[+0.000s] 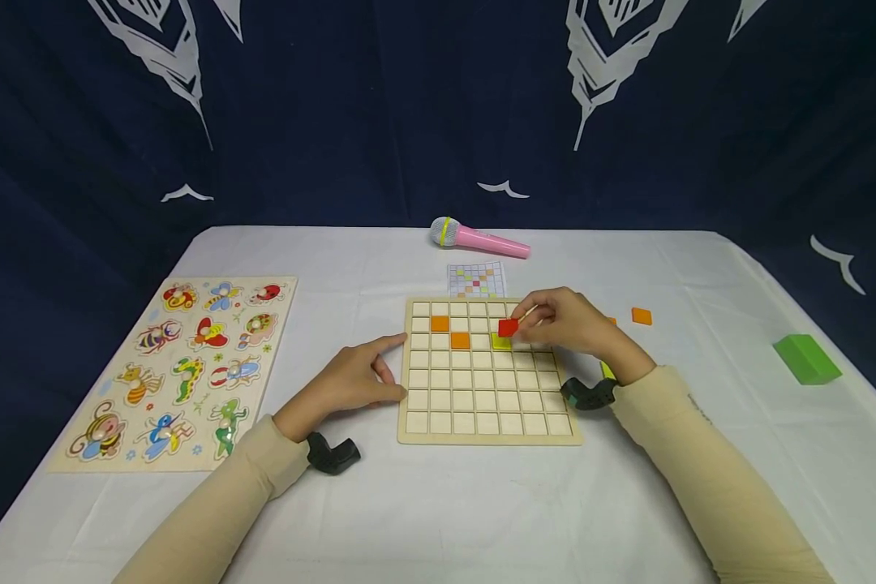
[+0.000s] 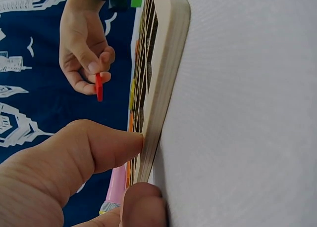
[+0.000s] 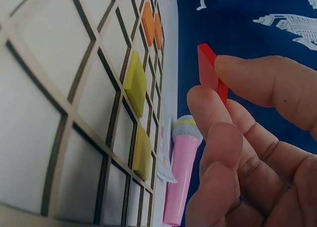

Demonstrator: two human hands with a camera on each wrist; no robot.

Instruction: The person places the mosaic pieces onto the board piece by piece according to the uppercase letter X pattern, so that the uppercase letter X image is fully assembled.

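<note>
A wooden grid board point(image 1: 489, 439) lies flat on the table, holding two orange tiles point(image 1: 440, 324) and, in the right wrist view, two yellow tiles point(image 3: 136, 84). Its left edge is touched by the thumb and a fingertip of my left hand point(image 1: 346, 377), with those fingers spread along the side. My right hand point(image 1: 565, 324) pinches a red square tile point(image 3: 208, 68) between thumb and forefinger, held above the upper right part of the board. In the head view that hand covers several cells and one yellow tile.
Behind the board lie a small pattern card point(image 1: 476, 280) and a pink microphone point(image 1: 489, 242). An insect picture puzzle point(image 1: 62, 461) is on the left. To the right are a loose orange tile point(image 1: 641, 316), a partly hidden yellow tile point(image 1: 607, 371) and a green block point(image 1: 806, 359).
</note>
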